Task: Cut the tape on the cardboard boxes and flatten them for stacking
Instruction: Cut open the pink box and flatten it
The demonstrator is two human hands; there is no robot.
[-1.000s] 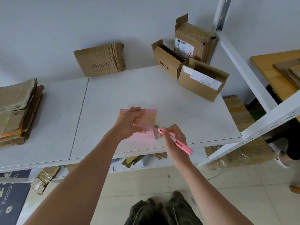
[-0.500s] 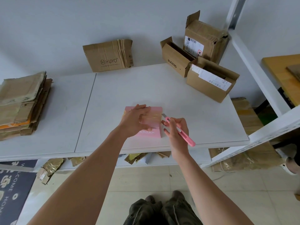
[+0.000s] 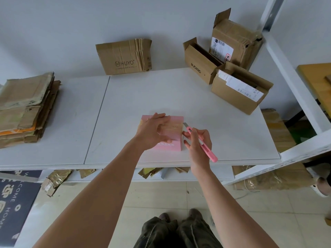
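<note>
Cutting tape on a small box appeared to be the step in hand, judged from blade and box set together. The white table (image 3: 179, 97) carried everything. Far to the left of the left hand lay a stack of flattened cardboard (image 3: 26, 108), likely finished work. Beyond both hands, against the wall, leaned a folded HUYO carton (image 3: 123, 58). Up and right of the right hand stood three brown boxes (image 3: 238, 90), flaps open, apparently not yet flattened; well apart from the work, nothing of theirs blocked the cut.

The pink box (image 3: 172, 129) sat on the table near its front edge, under the left hand (image 3: 154, 133), which gripped it from above, fingers curled over the top and thumb on the near face. The right hand (image 3: 198, 142), just right of the box, was closed round a pink utility knife (image 3: 200, 142), some fingers loosely spread; blade tip (image 3: 185, 124) sat at the box's upper right edge, touching or nearly so, could not tell which.

Next move, by my reckoning: draw the blade along the tape seam on top while the left hand steadied. Chief obstacle was the left hand itself, lying across the top beside the blade; a slip could meet the fingers. Box looked light, liable to slide
</note>
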